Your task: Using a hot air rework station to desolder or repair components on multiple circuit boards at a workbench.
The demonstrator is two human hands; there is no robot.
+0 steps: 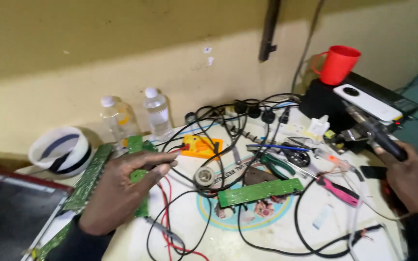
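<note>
Green circuit board (139,159), black-handled tool (380,137)

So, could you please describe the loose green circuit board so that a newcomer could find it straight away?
Start at the round blue-rimmed emblem printed on the white table. Lying across its top edge is the narrow green circuit board, a long strip tilted slightly up to the right. Unlike the green board under the left hand, it lies alone, untouched, amid black cables.

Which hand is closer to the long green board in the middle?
Left. The left hand sits just beside the long green board, while the right hand is farther off, gripping a dark tool.
</note>
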